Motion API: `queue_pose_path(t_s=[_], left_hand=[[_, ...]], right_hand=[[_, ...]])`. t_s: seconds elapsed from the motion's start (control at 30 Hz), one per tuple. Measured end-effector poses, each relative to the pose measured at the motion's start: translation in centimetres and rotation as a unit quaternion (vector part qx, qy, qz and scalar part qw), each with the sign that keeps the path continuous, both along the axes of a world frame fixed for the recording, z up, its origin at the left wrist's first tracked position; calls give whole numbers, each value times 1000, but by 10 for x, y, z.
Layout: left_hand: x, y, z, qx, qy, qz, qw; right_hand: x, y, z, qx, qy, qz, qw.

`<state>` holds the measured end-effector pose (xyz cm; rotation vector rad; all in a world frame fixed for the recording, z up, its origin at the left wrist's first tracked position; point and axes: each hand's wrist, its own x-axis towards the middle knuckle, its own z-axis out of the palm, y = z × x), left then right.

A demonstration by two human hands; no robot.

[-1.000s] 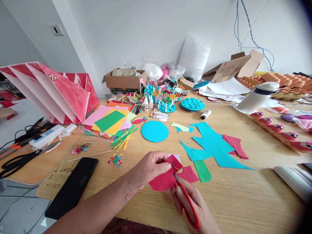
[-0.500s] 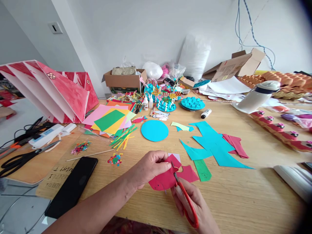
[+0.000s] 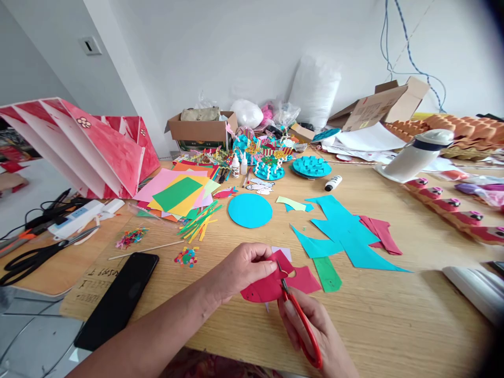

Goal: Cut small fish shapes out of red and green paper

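Note:
My left hand pinches a piece of red paper just above the near part of the wooden table. My right hand grips red-handled scissors, whose short blades bite into the red paper's right side. A loose red offcut lies beside the blades, with a green strip to its right. Beyond them sit a blue paper circle and large turquoise scraps.
A black phone lies at the near left, with large black scissors farther left. Stacked coloured sheets, paper strips, glue bottles and blue craft discs fill the middle. Cardboard boxes and egg trays line the back.
The scissors have edged slightly along the red paper, and my left hand has turned it a little. Nothing else has moved.

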<state>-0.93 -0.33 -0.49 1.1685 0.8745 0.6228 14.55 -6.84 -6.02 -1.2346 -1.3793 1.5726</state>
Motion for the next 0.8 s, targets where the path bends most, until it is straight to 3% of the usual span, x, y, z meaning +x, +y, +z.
queue_pose_path(t_s=[0.57,0.8], left_hand=[[0,3,7,33,46,-48,997],[-4,6,5,-2,51,-91,995]], right_hand=[[4,-5,-5,33,14,2,999],[3,-10,-7,10,18,5,1000]])
